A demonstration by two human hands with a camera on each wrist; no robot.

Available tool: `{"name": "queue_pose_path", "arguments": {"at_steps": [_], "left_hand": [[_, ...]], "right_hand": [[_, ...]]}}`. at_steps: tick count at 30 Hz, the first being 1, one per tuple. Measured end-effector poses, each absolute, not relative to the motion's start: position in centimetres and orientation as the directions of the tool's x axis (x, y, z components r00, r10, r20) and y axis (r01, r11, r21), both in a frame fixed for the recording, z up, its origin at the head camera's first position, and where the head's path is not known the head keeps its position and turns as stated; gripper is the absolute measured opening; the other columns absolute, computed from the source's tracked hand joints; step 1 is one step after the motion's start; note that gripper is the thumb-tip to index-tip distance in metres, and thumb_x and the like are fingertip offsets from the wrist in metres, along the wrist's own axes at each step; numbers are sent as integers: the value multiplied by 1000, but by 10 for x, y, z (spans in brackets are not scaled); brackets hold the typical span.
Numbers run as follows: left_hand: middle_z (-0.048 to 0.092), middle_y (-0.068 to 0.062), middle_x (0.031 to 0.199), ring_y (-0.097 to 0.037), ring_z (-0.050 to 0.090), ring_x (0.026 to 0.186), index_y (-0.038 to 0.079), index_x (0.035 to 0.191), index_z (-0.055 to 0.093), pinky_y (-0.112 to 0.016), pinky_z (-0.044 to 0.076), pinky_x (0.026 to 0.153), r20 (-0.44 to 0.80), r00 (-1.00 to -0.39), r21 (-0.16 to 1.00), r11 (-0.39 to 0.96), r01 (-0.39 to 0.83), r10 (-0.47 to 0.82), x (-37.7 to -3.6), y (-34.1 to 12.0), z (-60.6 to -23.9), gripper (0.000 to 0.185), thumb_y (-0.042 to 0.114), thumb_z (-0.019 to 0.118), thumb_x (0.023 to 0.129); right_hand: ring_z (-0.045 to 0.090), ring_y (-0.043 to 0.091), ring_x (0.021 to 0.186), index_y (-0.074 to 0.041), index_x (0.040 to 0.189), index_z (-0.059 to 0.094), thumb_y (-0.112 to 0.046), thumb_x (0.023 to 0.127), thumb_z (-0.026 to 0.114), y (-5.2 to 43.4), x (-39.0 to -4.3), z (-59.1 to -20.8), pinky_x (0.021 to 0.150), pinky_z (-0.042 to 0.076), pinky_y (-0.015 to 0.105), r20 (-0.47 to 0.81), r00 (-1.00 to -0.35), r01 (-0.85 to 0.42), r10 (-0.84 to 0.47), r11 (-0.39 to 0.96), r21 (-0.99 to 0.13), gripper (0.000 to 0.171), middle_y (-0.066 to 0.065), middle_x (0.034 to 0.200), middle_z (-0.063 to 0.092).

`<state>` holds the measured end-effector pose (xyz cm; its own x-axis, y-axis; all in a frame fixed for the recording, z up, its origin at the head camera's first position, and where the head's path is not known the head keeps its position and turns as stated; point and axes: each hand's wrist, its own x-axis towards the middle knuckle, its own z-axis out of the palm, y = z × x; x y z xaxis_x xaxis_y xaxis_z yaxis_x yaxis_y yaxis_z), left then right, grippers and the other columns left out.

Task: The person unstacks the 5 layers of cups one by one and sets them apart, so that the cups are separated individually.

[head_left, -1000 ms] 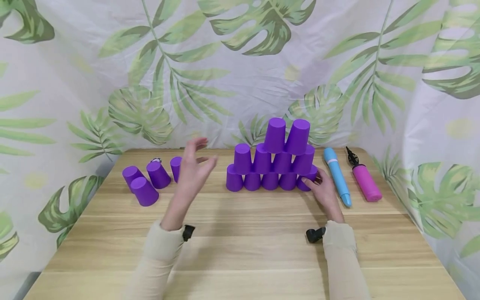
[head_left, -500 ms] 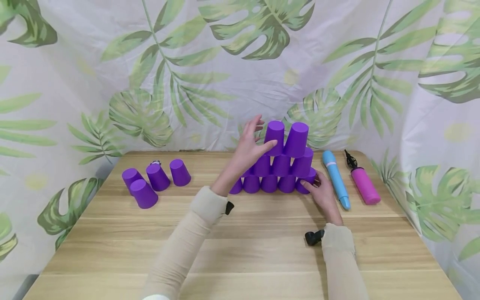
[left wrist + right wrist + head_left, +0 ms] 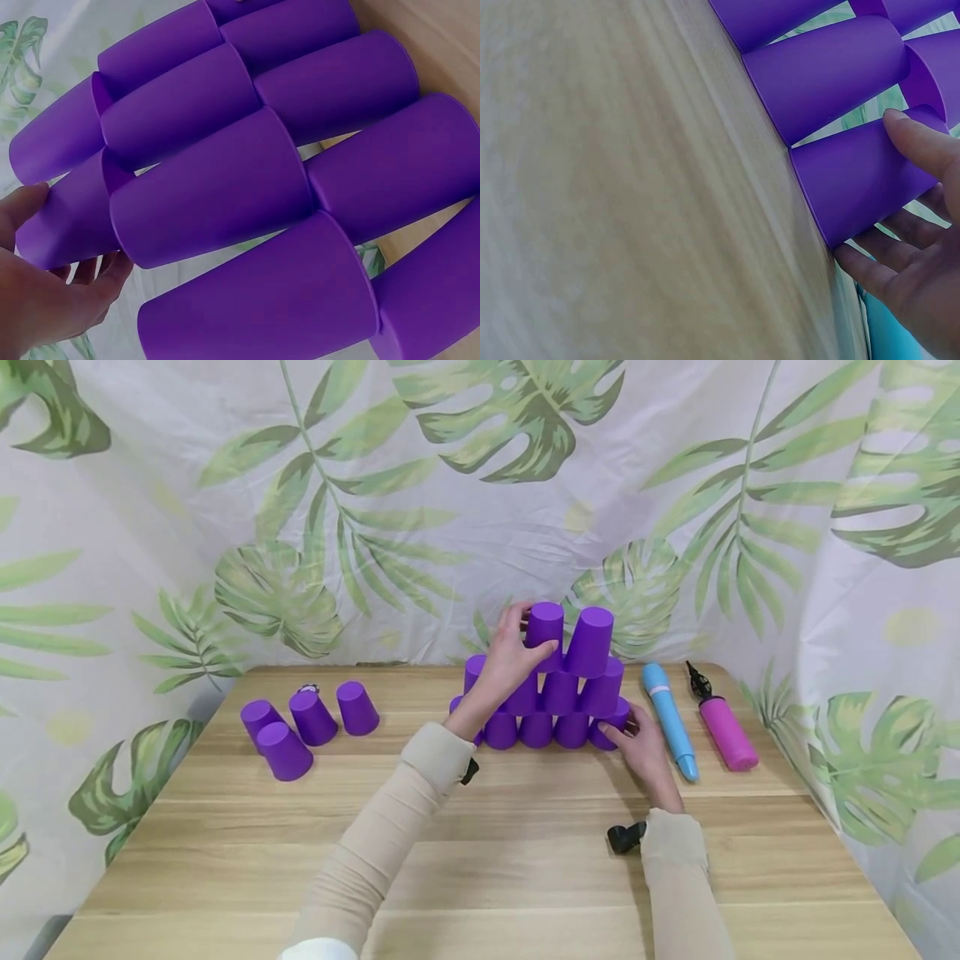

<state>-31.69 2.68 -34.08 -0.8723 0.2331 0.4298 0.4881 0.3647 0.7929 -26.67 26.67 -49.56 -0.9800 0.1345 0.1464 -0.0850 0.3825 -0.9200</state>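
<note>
Upside-down purple cups stand in a stepped pyramid on the wooden table, three rows high. In the top row are two cups. My left hand (image 3: 510,656) holds the left top cup (image 3: 545,625) from its left side, thumb in front and fingers behind; the left wrist view shows this grip on the cup (image 3: 71,225) too. Beside it, the right top cup (image 3: 591,643) is untouched. My right hand (image 3: 643,747) grips the bottom row's rightmost cup (image 3: 862,176), thumb on the near side and fingers round the outer side. The left forearm hides part of the pyramid's lower left.
Several loose purple cups (image 3: 285,753) stand upside down on the left of the table (image 3: 525,843). Right of the pyramid lie a light-blue tube (image 3: 671,722) with a tapered end and a pink hand pump (image 3: 729,733) with a black nozzle. A leaf-print cloth (image 3: 480,510) hangs behind.
My left hand has moved right from near the loose cups to the pyramid, and its fingers have closed round the left top cup. The right hand has stayed on its cup.
</note>
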Motion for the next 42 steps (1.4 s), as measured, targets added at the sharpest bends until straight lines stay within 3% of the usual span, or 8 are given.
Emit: {"name": "queue_pose_path", "arguments": {"at_steps": [9,18,24,42], "left_hand": [[50,-11,122,-24,50,109,3,134,42,-31,48,86,478,-858,805,297,514,189,-309,18,-337,57,15,70,85],[49,-15,121,-27,54,105,0,132,39,-37,50,87,578,-805,787,170,593,131,-272,-1,-327,58,6,70,82],[48,-16,122,-27,52,111,0,130,41,-38,49,91,588,-807,795,146,589,51,-258,-30,-322,58,5,71,80],[46,-18,124,-33,52,108,4,135,38,-45,48,89,483,-851,811,472,347,-205,-240,-133,-374,64,8,70,80]], "right_hand": [[46,41,126,2,143,37,-20,90,69,265,-266,-496,105,39,47,145,-981,-82,130,400,-913,66,26,137,47],[47,41,125,1,144,37,-23,90,68,269,-266,-497,104,40,49,148,-981,-82,125,423,-902,66,26,137,47],[47,42,125,1,144,37,-23,90,68,268,-267,-496,104,40,49,154,-980,-85,127,428,-900,67,27,138,47],[46,41,127,0,144,36,-23,91,68,267,-266,-495,105,38,49,140,-983,-79,118,416,-906,67,26,139,46]]}}
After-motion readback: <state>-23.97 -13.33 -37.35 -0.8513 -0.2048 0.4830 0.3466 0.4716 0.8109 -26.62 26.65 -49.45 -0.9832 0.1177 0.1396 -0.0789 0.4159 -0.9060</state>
